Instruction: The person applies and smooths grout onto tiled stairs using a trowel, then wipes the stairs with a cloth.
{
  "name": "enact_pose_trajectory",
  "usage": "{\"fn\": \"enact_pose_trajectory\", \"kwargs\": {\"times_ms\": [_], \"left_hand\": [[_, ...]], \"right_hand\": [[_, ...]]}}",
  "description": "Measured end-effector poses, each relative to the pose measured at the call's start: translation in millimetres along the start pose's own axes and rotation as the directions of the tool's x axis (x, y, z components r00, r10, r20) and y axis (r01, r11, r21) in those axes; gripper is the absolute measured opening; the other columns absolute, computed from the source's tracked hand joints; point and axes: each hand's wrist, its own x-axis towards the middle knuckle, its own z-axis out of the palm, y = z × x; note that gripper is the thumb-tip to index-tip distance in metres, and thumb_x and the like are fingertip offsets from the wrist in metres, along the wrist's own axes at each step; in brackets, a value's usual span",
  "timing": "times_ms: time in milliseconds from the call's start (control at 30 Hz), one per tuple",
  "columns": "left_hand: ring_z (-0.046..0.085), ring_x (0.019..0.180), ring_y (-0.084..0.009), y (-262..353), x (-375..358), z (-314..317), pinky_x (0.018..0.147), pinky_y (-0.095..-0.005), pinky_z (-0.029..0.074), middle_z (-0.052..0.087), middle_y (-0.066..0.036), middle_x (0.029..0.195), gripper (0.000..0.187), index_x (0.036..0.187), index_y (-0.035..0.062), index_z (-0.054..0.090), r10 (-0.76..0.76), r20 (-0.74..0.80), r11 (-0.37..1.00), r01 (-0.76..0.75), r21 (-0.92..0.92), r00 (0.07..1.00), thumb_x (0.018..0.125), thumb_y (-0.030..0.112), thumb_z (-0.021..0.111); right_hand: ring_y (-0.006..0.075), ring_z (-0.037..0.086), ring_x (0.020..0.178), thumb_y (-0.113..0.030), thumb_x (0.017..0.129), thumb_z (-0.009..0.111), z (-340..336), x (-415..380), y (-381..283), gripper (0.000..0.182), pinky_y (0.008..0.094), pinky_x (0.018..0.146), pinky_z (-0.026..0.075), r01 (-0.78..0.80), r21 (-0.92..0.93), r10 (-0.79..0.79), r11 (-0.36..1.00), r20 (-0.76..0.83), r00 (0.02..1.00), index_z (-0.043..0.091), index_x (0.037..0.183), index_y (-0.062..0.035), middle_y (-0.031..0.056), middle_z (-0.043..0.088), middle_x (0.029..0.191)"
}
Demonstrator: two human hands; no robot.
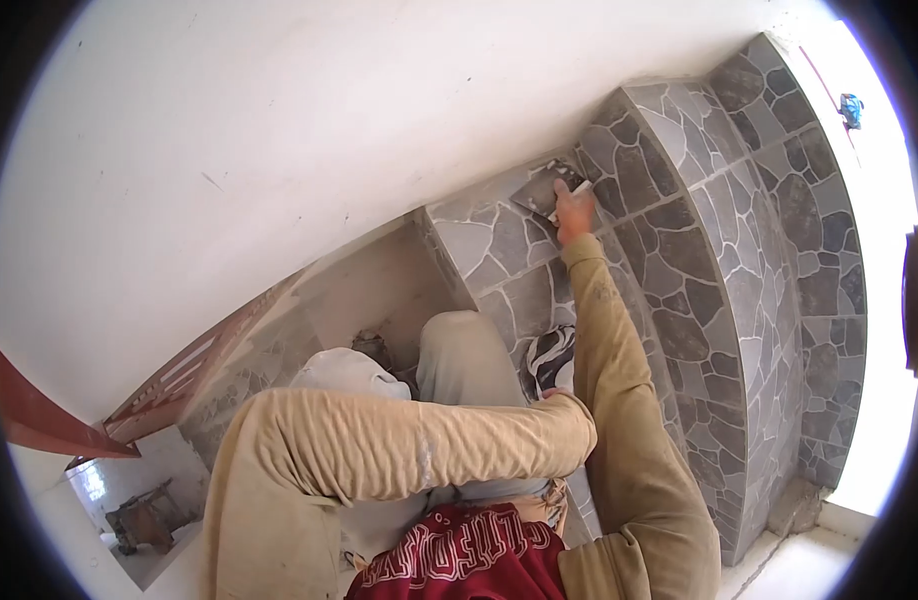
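Observation:
My right arm reaches forward to the inner corner of a stair tread, where the tread meets the white wall. My right hand [576, 212] is closed around the pale handle of a flat trowel [539, 192], its dark, smeared plate lying low over the tread tiles [494, 240]. Whitish residue sits around the plate near the wall. My left arm bends across my body, and its hand [556, 393] is mostly hidden at my right sleeve, so its fingers cannot be made out. Just beyond it is a black-and-white shoe [550, 358].
Stone-patterned steps [719, 230] curve up on the right. A white wall [229, 150] rises along the left. A reddish railing [179, 370] stands lower left, with a dark wooden object [144, 525] below. A small blue item [851, 110] lies upper right.

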Motion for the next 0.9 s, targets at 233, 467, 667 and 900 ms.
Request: {"fn": "enact_pose_trajectory", "kwargs": {"times_ms": [233,467,667,900], "left_hand": [[0.06,0.113,-0.0237,29.8,151.3,38.5,0.093,-0.0569,0.044,0.068,0.002,0.118,0.045,0.115,0.026,0.069,-0.316,0.523,0.949,0.254,0.188,0.792,0.072,0.032,0.078],[0.06,0.115,-0.0253,11.3,63.3,18.2,0.093,-0.0574,0.044,0.066,0.002,0.121,0.046,0.116,0.0273,0.069,-0.089,0.303,0.993,0.11,-0.051,0.949,0.072,0.034,0.078],[0.059,0.117,-0.0252,-7.8,32.7,-2.2,0.095,-0.053,0.044,0.065,0.001,0.124,0.042,0.118,0.0273,0.068,0.171,0.247,0.981,-0.142,-0.129,0.954,0.078,0.037,0.073],[0.057,0.119,-0.0233,-17.6,-36.4,-50.1,0.095,-0.0552,0.042,0.063,0.005,0.127,0.048,0.123,0.0295,0.064,0.123,0.328,0.992,-0.12,-0.028,0.937,0.078,0.046,0.069]], "right_hand": [[0.0204,0.052,0.07,-0.032,0.084,0.071,33.3,-79.6,-12.9,0.037,0.0384,0.063,0.044,0.007,-0.075,0.001,0.997,0.107,0.994,0.056,0.087,0.002,0.0102,0.058,0.079],[0.0241,0.062,0.068,-0.018,0.078,0.07,10.6,-8.7,-15.6,0.031,0.0376,0.057,0.049,-0.186,0.35,0.234,0.918,-0.1,0.967,0.059,0.092,0.007,0.0155,0.064,0.083],[0.0204,0.054,0.046,-0.014,0.076,0.067,33.0,-7.7,-60.6,0.024,0.0337,0.035,0.039,-0.187,0.205,0.227,0.961,-0.194,0.954,0.057,0.088,0.0055,0.0136,0.06,0.072],[0.0199,0.056,0.05,-0.012,0.077,0.067,26.7,-10.2,-57.7,0.03,0.0354,0.037,0.041,-0.11,0.147,0.133,0.983,-0.16,0.978,0.055,0.095,0.0094,0.0131,0.059,0.073]]}}
